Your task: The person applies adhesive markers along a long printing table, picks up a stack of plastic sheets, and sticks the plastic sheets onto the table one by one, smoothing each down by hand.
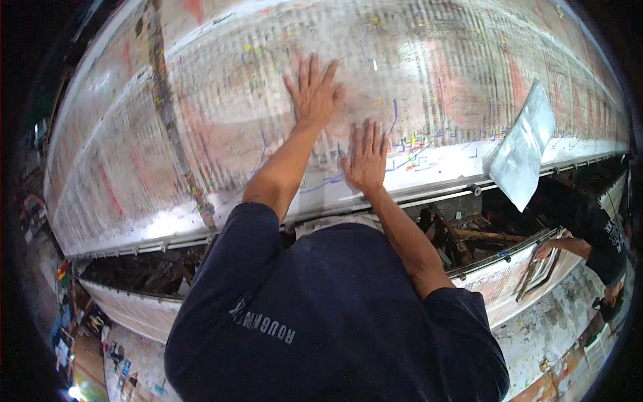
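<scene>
Both hands rest on a long pale tabletop (228, 134) marked with faded stripes, reddish stains and small coloured strokes. My left hand (313, 95) lies farther in, palm down with its fingers spread. Nearer the edge and to the right, my right hand (366, 159) presses flat, its fingers stretched out and closer together. Neither hand holds anything. Beyond my right hand, a creased, shiny, translucent sheet (526, 149) lies partly on the table and hangs over its near edge.
A metal rail (429, 195) with small fittings runs along the near edge. Below it, a dark recess holds wooden pieces (489, 236) and clutter. At right, another person (608, 244) in dark clothing has a hand on a rectangular frame (538, 271) on a neighbouring stained table.
</scene>
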Demonstrator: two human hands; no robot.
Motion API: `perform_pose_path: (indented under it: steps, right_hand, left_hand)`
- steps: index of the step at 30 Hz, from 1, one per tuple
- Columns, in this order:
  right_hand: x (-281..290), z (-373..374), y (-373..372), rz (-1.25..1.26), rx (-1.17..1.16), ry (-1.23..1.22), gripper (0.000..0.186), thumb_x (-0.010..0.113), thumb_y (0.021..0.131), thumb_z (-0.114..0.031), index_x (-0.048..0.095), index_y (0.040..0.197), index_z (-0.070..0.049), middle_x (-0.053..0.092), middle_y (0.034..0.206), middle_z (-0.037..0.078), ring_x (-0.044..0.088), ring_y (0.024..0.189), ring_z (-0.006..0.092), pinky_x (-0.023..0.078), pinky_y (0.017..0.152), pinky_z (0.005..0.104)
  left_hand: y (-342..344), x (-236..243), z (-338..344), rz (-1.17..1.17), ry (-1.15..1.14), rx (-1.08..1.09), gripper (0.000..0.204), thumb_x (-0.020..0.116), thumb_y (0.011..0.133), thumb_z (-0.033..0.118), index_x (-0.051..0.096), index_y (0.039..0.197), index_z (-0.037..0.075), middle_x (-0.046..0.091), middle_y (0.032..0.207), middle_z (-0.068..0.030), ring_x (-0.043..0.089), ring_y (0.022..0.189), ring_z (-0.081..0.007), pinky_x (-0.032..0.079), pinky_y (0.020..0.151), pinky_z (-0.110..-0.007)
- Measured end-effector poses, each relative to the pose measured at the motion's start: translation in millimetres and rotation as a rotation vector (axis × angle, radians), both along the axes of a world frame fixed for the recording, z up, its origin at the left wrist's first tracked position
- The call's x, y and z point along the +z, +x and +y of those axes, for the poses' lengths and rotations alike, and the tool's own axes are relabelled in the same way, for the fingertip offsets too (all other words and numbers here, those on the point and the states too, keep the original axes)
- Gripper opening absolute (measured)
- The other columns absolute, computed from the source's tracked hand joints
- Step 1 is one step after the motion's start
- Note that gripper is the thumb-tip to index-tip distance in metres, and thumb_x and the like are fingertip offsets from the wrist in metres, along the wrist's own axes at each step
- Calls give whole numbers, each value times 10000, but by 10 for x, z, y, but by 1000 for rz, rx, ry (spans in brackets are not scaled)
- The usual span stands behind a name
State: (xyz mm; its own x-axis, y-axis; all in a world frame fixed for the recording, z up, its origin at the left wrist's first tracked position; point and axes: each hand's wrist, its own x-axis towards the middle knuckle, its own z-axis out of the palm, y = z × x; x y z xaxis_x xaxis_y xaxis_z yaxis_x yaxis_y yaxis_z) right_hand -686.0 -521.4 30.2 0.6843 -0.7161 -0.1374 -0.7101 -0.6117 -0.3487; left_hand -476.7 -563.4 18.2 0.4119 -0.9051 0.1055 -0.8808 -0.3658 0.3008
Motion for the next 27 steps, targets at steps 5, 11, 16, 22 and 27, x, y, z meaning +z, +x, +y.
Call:
perform_pose_path:
  steps: [5, 11, 16, 22, 27]
  right_hand:
    - [96, -57, 9, 62, -44, 90, 875, 623, 829, -424, 277, 1571, -114, 153, 1628, 253, 129, 1508, 437, 114, 1189, 615]
    - [203, -94, 25, 55, -11, 120, 942, 664, 826, -435, 213, 1587, -111, 102, 1634, 263, 79, 1520, 422, 96, 1195, 614]
    - [190, -460, -477, -291, -41, 346, 696, 648, 874, -334, 421, 1466, -46, 373, 1498, 273, 351, 1402, 415, 299, 1132, 528]
    - [474, -1491, -2401, -513, -781, -59, 297, 670, 809, -38, 677, 1103, 2, 701, 1047, 189, 675, 987, 339, 520, 883, 408]
    - [574, -2041, -4149, -135, -1205, -422, 460, 710, 821, -135, 600, 1235, 33, 576, 1172, 218, 547, 1094, 386, 446, 961, 443]
  left_hand:
    - [-98, 45, -117, -17, 90, 49, 624, 546, 915, 464, 433, 1502, 284, 208, 1638, -156, 98, 1526, -367, 82, 1121, -734]
    - [-44, 113, -104, -72, 97, 49, 648, 539, 930, 469, 372, 1535, 309, 173, 1651, -134, 88, 1527, -366, 104, 1120, -738]
    - [-91, 9, -109, -106, 78, -1, 677, 523, 942, 485, 326, 1558, 284, 153, 1654, -135, 87, 1526, -360, 111, 1108, -749]
    - [-1008, -244, -346, 139, -41, 215, 611, 624, 912, 313, 443, 1449, 84, 497, 1441, -184, 452, 1328, -379, 355, 1085, -536]
    - [-3251, 61, -1150, 842, -67, -286, 361, 708, 854, 162, 598, 1158, 2, 661, 1006, -178, 645, 892, -333, 513, 794, -425]
